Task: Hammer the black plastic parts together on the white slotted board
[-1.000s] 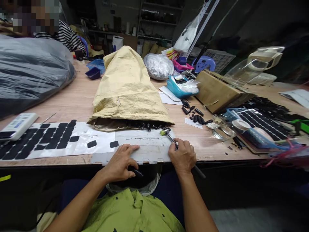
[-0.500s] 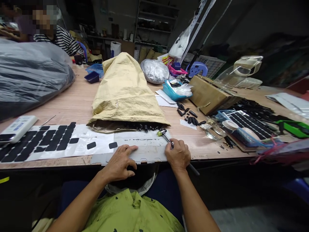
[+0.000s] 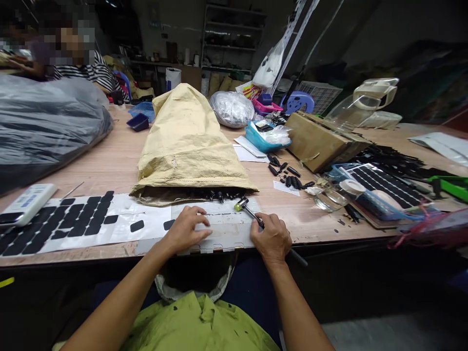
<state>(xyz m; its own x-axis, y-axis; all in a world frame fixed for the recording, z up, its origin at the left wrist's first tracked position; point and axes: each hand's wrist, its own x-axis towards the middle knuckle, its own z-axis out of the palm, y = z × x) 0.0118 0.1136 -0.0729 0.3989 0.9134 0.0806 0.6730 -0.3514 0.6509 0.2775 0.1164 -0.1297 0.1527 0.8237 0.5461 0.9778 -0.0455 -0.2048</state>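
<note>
My right hand (image 3: 271, 239) is closed round the handle of a small hammer (image 3: 247, 210) whose yellow-green head rests near the mouth of a tan sack (image 3: 188, 141). My left hand (image 3: 186, 227) lies with fingers spread on a grey metal plate (image 3: 223, 233) at the table's front edge. Small black parts (image 3: 219, 196) spill from the sack's opening just beyond the plate.
A white sheet with black pads (image 3: 78, 220) lies left of the plate, a remote-like device (image 3: 25, 204) beside it. A dark plastic bag (image 3: 47, 126), cardboard box (image 3: 321, 141), blue tray (image 3: 266, 136), solar panels (image 3: 383, 181) and loose black parts (image 3: 290, 176) crowd the table. A person in stripes (image 3: 87, 70) sits far left.
My left hand has slid forward onto the plate, toward the sack. The hammer head has shifted slightly left. The view has tilted a little.
</note>
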